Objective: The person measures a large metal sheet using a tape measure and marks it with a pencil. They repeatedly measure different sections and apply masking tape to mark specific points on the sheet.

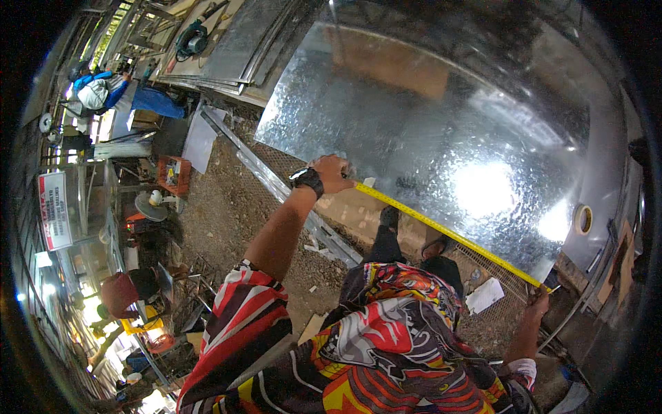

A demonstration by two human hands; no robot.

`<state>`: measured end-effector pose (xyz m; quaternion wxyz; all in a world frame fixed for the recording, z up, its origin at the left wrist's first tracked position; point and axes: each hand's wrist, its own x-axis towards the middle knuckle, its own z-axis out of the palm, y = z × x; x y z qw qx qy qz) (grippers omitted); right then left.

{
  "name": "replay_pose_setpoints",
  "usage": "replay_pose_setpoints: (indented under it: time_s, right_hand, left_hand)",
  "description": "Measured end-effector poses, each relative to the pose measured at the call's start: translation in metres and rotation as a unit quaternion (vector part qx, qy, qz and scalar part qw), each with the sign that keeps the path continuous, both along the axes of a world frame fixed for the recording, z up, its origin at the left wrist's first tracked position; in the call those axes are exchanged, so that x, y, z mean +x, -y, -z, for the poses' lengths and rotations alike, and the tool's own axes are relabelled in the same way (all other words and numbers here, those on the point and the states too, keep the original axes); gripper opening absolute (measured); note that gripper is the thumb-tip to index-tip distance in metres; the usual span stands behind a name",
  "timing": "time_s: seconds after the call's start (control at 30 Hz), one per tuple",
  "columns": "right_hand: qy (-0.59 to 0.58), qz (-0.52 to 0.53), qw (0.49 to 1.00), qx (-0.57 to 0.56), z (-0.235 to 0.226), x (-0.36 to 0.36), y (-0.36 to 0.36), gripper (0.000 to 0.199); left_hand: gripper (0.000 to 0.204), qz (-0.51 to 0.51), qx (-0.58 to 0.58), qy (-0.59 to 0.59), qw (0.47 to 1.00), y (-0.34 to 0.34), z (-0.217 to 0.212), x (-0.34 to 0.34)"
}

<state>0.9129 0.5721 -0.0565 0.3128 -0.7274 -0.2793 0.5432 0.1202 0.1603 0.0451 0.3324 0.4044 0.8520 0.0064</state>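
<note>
A shiny galvanized metal sheet (pixel 386 117) lies flat in front of me. Along its near edge stretches the yellow blade of a tape measure (pixel 441 226), slanting down from left to right. My left hand (pixel 334 174), with a dark watch at the wrist, is closed at the blade's left end, by the sheet's near edge. Beyond the sheet's near right corner, my right hand (pixel 537 305) is closed around the other end of the tape; its fingers show only in part. Which hand has the tape's case cannot be made out.
A masking tape roll (pixel 583 219) rests right of the sheet. Long metal strips (pixel 258 165) lie at left, and white paper (pixel 485 297) sits below the blade. A green power tool (pixel 192 39) is at upper left. Two people work at left, near an orange crate (pixel 173 174).
</note>
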Motion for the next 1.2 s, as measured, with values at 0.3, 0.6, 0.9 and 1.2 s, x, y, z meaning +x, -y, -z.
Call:
replay_pose_setpoints:
  time_s: [0.3,0.6,0.9,1.2]
  right_hand:
    - [0.003,-0.063,0.995,0.082,-0.013,-0.022,0.021,0.024]
    - [0.005,-0.013,1.000,-0.026,-0.039,-0.047,0.013,0.017]
    - [-0.036,-0.074,0.997,-0.004,-0.021,-0.043,0.013,0.022]
    - [0.001,0.029,0.994,0.101,0.034,0.011,0.031,0.023]
  left_hand:
    - [0.060,-0.007,-0.085,0.013,0.996,-0.013,-0.004,0.000]
    - [0.049,-0.010,-0.079,-0.050,0.996,-0.015,-0.011,0.012]
    - [0.059,-0.040,-0.155,-0.011,0.987,-0.028,-0.030,0.010]
    - [0.053,0.094,-0.076,0.045,0.992,-0.044,-0.037,0.019]
